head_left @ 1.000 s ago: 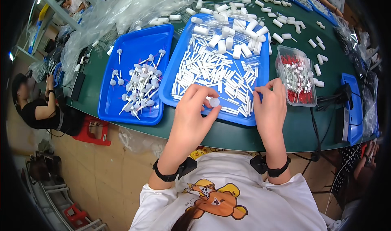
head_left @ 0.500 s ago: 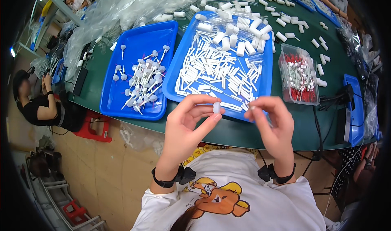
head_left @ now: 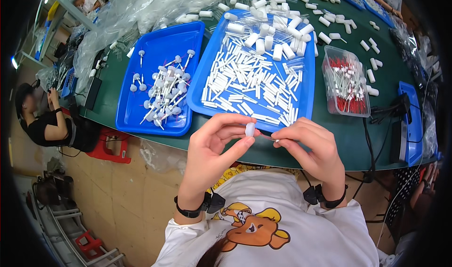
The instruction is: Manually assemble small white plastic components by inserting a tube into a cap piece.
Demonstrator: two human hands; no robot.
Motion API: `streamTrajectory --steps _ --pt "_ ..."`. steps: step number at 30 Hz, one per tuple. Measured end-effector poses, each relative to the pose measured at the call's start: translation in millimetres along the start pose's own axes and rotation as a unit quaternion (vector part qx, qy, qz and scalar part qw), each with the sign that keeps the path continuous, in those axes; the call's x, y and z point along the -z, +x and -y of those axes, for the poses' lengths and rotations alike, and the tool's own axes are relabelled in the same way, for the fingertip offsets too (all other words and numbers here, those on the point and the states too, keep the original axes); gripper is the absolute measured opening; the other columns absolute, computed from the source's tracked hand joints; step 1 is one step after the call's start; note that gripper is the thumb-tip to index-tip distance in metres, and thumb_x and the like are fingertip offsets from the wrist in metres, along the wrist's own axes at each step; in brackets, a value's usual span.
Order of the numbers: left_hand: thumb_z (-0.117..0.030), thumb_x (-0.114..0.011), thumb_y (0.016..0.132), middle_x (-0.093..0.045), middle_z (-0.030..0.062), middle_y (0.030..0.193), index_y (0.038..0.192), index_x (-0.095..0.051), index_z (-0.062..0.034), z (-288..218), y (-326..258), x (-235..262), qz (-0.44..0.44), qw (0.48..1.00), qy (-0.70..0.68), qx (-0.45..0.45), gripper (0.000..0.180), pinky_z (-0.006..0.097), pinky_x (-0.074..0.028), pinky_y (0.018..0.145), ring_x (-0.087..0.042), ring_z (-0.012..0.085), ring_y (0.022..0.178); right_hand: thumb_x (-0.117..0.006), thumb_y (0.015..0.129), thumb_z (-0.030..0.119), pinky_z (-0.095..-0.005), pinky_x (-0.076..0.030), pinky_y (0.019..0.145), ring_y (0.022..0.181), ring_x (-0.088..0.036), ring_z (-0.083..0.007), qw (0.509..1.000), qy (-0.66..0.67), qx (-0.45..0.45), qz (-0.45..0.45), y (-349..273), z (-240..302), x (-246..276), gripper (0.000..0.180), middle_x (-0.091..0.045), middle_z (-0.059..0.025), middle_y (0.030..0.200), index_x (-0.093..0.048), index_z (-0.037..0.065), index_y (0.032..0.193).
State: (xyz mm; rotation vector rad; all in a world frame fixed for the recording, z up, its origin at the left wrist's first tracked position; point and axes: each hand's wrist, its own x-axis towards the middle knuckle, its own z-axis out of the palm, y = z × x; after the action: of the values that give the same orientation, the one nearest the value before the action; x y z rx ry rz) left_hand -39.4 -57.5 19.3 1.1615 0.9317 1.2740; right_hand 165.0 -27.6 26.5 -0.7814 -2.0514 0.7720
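Observation:
Over the near edge of the table, my left hand (head_left: 212, 147) pinches a small translucent white cap (head_left: 250, 129) between thumb and fingers. Close to its right, my right hand (head_left: 313, 144) holds the end of a thin lead (head_left: 265, 136) that looks reddish and runs toward the cap; whether it enters the cap I cannot tell. Just beyond both hands lies a blue tray (head_left: 197, 102) of short white tubes (head_left: 235, 76) and thicker white cylinders (head_left: 278, 52). Left of it, another blue tray (head_left: 129, 74) holds capped pieces with white stems (head_left: 165, 90).
A clear plastic box (head_left: 346, 81) of red-and-white wired parts stands on the right. Beyond it are black cables (head_left: 388, 110) and a narrow blue tray (head_left: 414, 125). Plastic bags (head_left: 141, 12) and loose white cylinders cover the far side. A person (head_left: 44, 111) sits at the left.
My right hand has moved left and slightly down, bringing the lead up beside the cap. The left hand stays nearly where it was, still holding the cap.

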Motion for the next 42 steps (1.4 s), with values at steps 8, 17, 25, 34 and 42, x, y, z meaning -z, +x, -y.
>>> streamTrajectory --steps 8,17,25,34,42 --pt "0.009 -0.060 0.081 -0.060 0.0174 0.108 0.110 -0.052 0.0082 4.3 -0.7 0.9 0.012 1.000 0.020 0.016 0.029 0.031 -0.051 0.085 -0.063 0.0215 0.098 -0.067 0.076 0.002 -0.0333 -0.043 0.065 0.069 -0.057 -0.0240 0.998 -0.026 0.019 0.050 -3.7 0.1 2.4 0.016 -0.061 -0.0079 0.078 -0.064 0.002 0.091" --pt "0.011 -0.060 0.079 -0.059 0.0196 0.109 0.108 -0.054 0.0094 3.6 -4.3 6.9 0.067 0.997 0.023 0.024 0.030 0.034 -0.051 0.087 -0.063 0.0248 0.098 -0.066 0.075 0.000 -0.0331 -0.043 0.063 0.067 -0.056 -0.0240 0.997 -0.072 0.030 0.019 -1.7 -1.3 9.8 0.015 -0.059 -0.0083 0.074 -0.064 0.001 0.089" --pt "0.013 -0.060 0.077 -0.059 0.0196 0.107 0.106 -0.055 0.0099 2.4 -8.5 5.1 0.100 0.994 0.016 0.030 0.030 0.033 -0.051 0.086 -0.063 0.0256 0.097 -0.066 0.074 -0.002 -0.0334 -0.043 0.062 0.065 -0.055 -0.0242 0.995 -0.085 0.045 0.004 2.1 2.3 9.2 0.016 -0.059 -0.0083 0.073 -0.064 0.001 0.089" --pt "0.015 -0.060 0.077 -0.059 0.0196 0.108 0.107 -0.054 0.0103 3.1 -11.1 7.5 0.083 0.995 -0.005 0.045 0.031 0.034 -0.051 0.088 -0.062 0.0272 0.100 -0.070 0.067 -0.002 -0.0320 -0.042 0.060 0.065 -0.056 -0.0220 0.987 -0.133 0.090 -0.007 0.0 6.6 7.1 0.023 -0.062 -0.0062 0.075 -0.063 0.001 0.089" --pt "0.007 -0.062 0.082 -0.061 0.0128 0.106 0.110 -0.053 0.0071 11.3 -11.6 7.3 0.055 0.997 -0.033 0.043 0.029 0.028 -0.050 0.085 -0.063 0.0196 0.099 -0.069 0.066 -0.001 -0.0303 -0.042 0.059 0.065 -0.057 -0.0193 0.985 -0.133 0.105 0.022 -2.3 6.2 4.5 0.026 -0.063 -0.0054 0.078 -0.063 0.001 0.091"
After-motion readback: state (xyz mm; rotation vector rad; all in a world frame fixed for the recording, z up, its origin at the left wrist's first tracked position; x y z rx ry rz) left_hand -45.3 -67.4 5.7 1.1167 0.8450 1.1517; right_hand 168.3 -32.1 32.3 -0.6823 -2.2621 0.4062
